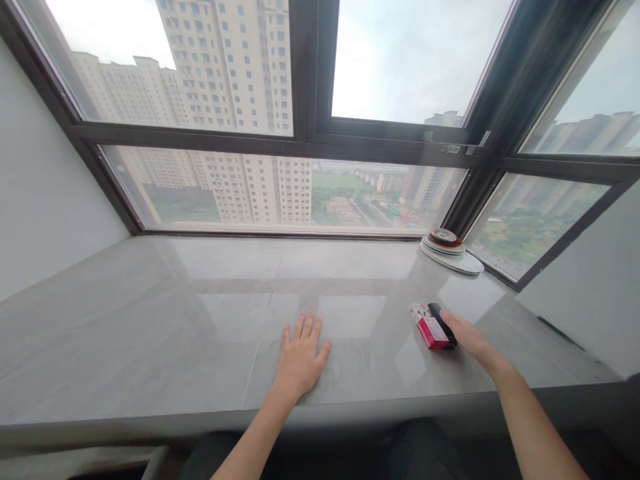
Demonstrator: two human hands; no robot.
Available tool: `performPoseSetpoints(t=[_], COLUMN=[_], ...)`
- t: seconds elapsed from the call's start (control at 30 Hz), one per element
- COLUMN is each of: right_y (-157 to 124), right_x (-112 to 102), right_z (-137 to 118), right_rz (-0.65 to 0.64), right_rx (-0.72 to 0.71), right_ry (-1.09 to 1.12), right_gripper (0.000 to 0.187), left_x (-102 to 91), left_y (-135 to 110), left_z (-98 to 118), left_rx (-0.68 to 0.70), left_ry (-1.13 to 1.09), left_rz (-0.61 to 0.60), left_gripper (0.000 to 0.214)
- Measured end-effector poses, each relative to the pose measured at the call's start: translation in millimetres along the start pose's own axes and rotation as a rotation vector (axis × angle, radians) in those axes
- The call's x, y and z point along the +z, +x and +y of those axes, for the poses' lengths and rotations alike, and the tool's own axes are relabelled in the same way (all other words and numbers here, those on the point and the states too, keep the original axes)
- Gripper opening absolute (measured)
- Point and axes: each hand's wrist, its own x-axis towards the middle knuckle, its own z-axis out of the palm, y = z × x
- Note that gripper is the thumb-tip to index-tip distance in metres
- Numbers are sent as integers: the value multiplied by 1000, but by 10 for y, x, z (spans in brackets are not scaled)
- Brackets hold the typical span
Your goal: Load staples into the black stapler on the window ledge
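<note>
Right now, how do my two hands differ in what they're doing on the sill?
The left hand lies flat, fingers spread, palm down on bare stone; the right hand reaches sideways and touches a red packet with a black object beside it. The left hand holds nothing and sits mid-sill; the right is nearer the plates. Both rest on the sill.

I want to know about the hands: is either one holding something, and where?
Left hand lies flat, holding nothing. Right hand touches the red pack and black lighter; a grip cannot be told.
</note>
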Motion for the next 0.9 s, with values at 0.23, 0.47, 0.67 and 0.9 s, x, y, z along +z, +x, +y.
performPoseSetpoints(t=[0.23,0.47,0.67,0.9], right_y=[-291,-944,-1252,-980], right_x=[435,1874,2462,1906], right_z=[-198,-888,-1308,-800], right_rz=[-192,-305,-189,-110], right_rx=[-121,-239,-310,-234], right_ry=[93,263,271,199], right_gripper=[45,59,52,64], left_x=[-4,-167,-271,-312], left_y=[-1,-5,25,2], left_z=[17,-28,18,-14], left_rx=[0,-127,-311,-350], left_ry=[-34,-413,-362,-175], left_rz=[6,78,273,181], left_gripper=[58,51,49,46])
